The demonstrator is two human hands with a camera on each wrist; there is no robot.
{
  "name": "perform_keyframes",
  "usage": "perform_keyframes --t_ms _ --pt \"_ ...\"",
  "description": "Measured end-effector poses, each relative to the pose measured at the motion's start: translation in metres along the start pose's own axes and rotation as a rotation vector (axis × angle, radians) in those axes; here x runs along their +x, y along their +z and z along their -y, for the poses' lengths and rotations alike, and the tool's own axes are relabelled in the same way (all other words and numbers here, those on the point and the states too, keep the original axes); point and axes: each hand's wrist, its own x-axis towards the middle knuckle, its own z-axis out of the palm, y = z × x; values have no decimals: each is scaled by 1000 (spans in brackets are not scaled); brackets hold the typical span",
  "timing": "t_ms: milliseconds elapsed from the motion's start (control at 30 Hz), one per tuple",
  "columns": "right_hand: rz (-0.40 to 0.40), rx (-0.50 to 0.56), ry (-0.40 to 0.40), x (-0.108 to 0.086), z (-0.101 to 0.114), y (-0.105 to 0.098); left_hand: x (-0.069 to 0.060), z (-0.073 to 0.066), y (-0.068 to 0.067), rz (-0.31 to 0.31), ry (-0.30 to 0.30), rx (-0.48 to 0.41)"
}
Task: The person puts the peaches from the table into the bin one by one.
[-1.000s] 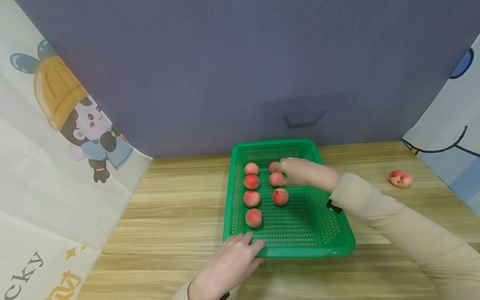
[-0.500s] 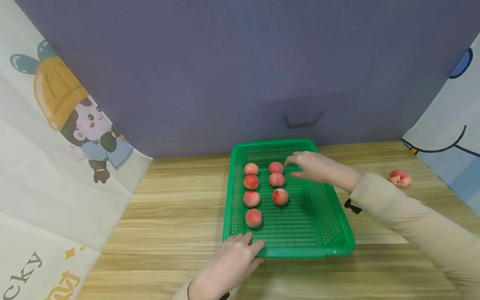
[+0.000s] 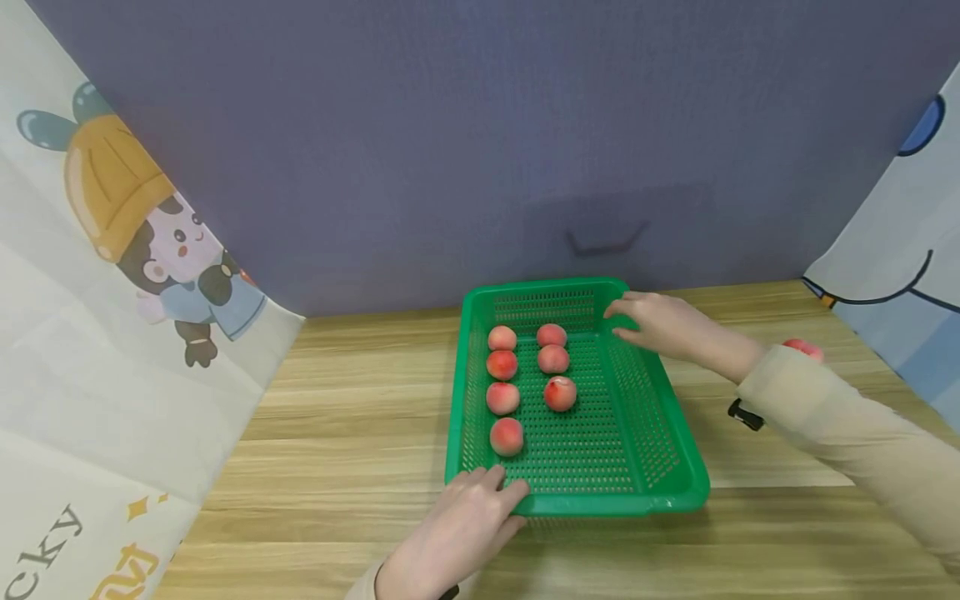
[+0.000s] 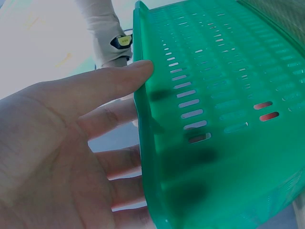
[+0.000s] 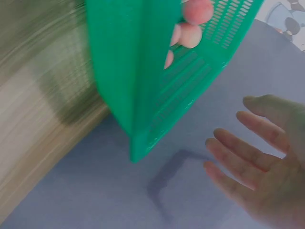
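Note:
A green plastic basket (image 3: 577,503) stands on the wooden table, with peaches in two columns inside. The left column holds several peaches (image 3: 503,398); the shorter column beside it has three peaches (image 3: 553,359). My left hand (image 3: 453,521) grips the basket's near rim at the left corner. In the left wrist view its thumb (image 4: 119,81) lies against the outer wall, with the fingers over the rim. Over the far right part of the basket hovers my right hand (image 3: 663,325), fingers loosely extended. The right wrist view shows this hand (image 5: 267,162) holding nothing, apart from the rim.
One more peach (image 3: 804,347) lies on the table to the right, partly hidden behind the right sleeve (image 3: 840,425). A dark blue-grey panel (image 3: 480,150) rises behind the table. Printed white sheets (image 3: 97,350) hang at both sides.
My right hand has let go of the far peach in the shorter column and drawn back rightward. Its sleeve now partly covers the lone peach. My left hand stays on the rim.

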Motion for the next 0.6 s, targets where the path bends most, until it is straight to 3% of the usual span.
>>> perform_keyframes --t_ms 600 --pt "-11 -8 91 -23 -45 0 0 0 -1 -1 2 13"
